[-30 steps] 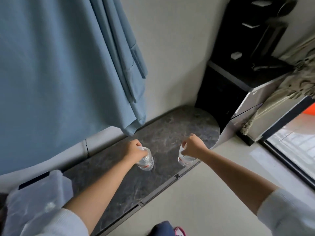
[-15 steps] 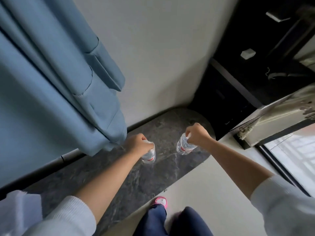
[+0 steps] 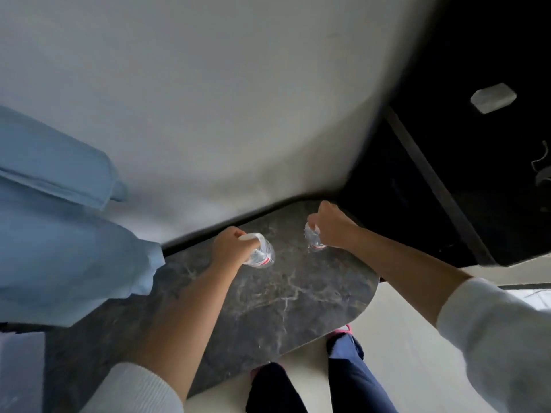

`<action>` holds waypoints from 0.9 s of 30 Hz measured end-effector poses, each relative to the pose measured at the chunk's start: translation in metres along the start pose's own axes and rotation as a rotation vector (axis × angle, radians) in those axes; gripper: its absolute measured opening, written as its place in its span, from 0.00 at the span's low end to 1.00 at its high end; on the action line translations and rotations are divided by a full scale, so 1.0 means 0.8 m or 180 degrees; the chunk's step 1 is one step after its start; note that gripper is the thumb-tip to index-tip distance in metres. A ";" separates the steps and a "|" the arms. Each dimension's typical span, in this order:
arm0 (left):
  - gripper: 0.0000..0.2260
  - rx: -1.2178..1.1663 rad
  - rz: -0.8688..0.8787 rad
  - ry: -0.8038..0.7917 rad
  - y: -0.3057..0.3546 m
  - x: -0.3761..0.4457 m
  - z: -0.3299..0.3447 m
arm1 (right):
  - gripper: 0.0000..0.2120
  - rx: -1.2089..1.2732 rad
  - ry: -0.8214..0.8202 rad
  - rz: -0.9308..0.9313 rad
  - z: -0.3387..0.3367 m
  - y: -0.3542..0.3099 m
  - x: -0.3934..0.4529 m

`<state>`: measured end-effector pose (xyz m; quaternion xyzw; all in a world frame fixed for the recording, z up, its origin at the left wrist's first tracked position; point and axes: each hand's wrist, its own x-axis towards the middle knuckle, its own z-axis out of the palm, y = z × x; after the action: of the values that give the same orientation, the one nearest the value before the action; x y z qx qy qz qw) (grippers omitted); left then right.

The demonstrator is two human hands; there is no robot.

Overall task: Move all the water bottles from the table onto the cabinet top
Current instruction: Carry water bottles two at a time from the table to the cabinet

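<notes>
Left hand (image 3: pixel 228 245) grasps neck of water bottle 1 (image 3: pixel 261 254); right hand (image 3: pixel 332 225) grasps water bottle 2 (image 3: pixel 312 238). Both bottles over dark marbled cabinet top (image 3: pixel 283 299), near wall; contact with surface unclear.

Our dark marbled cabinet top (image 3: pixel 277 296), rounded at its right end, runs along the wall. Two clear water bottles over it; whether either touches down, we can't tell.

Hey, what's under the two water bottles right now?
Under both water bottles lies the dark marbled cabinet top. The left hand and right hand grip their tops, so whether their bases touch the surface is unclear.
</notes>
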<state>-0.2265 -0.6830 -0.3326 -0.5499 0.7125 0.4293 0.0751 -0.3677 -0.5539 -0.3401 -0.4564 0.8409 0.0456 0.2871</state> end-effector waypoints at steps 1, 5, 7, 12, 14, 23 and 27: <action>0.05 -0.0082 -0.0089 0.0047 0.010 0.006 0.009 | 0.15 -0.0035 -0.0071 -0.0071 -0.004 0.009 0.012; 0.11 -0.0252 -0.0150 0.0237 0.041 0.042 0.044 | 0.14 -0.0194 -0.0168 -0.0414 -0.017 0.028 0.064; 0.12 -0.0260 -0.0219 0.0299 0.044 0.068 0.060 | 0.13 -0.0282 -0.0216 -0.0559 -0.014 0.037 0.093; 0.05 -0.0139 0.0075 0.0461 0.056 0.127 0.085 | 0.09 0.0250 -0.0038 -0.0586 -0.005 0.048 0.158; 0.10 -0.0131 0.0131 0.0529 0.060 0.140 0.091 | 0.14 0.0418 -0.0021 -0.0569 -0.005 0.046 0.168; 0.10 -0.0297 0.0092 0.0578 0.062 0.176 0.112 | 0.19 0.0693 0.0173 -0.0634 0.010 0.054 0.175; 0.13 -0.0305 0.0099 0.0498 0.063 0.180 0.111 | 0.20 0.0765 0.0269 -0.0636 0.011 0.058 0.176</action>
<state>-0.3571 -0.7237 -0.4442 -0.5736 0.7033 0.4197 -0.0139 -0.4594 -0.6286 -0.4303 -0.5017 0.8021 -0.1034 0.3071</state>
